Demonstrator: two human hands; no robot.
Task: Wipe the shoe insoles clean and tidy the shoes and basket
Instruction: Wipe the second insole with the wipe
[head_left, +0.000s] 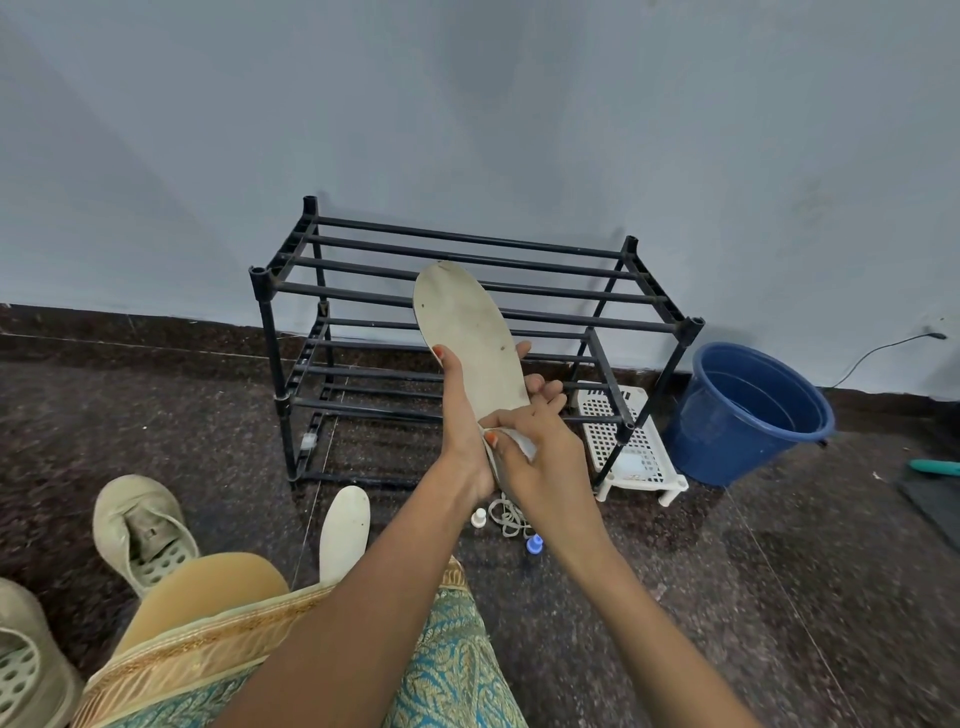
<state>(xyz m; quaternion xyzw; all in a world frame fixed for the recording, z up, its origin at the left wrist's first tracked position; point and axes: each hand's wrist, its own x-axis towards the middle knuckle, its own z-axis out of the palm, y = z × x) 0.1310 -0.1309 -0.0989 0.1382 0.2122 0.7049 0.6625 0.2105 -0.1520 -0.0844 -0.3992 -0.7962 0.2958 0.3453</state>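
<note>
**Head view: insole held up for wiping at its heel**

At centre frame the left hand is clamped on the insole's lower half. Its thumb lies on the 9 o'clock edge and its fingers wrap behind to the 3 o'clock edge. This stands the insole nearly upright in the air in front of the rack, toe at 12 o'clock, heel at 6 o'clock, top face toward the person. Held so, the foam probably has a firm backing to rub against, and the dirty face stays in sight.

The right hand is closed on a small pale cloth, pinching it against the heel. By this the wiping looks to be at the heel end, with the toe end not yet reached.

The insole is pale beige with grey smudging over most of its face. A few dark specks sit near the middle and toward the 3 o'clock edge, and the 9 o'clock rim is darker. It looks thin and bendable.

A 2nd insole lies flat on the floor at 7 o'clock from the hands. It looks whiter, but whether it is wiped I cannot tell. 2 shoes sit at 8 o'clock, openings up, their perforated beds bare. Laces lie loose at 6 o'clock, just under the hands. The basket sits at 3 o'clock by the rack's right leg, and the bucket stands just beyond it.
</note>
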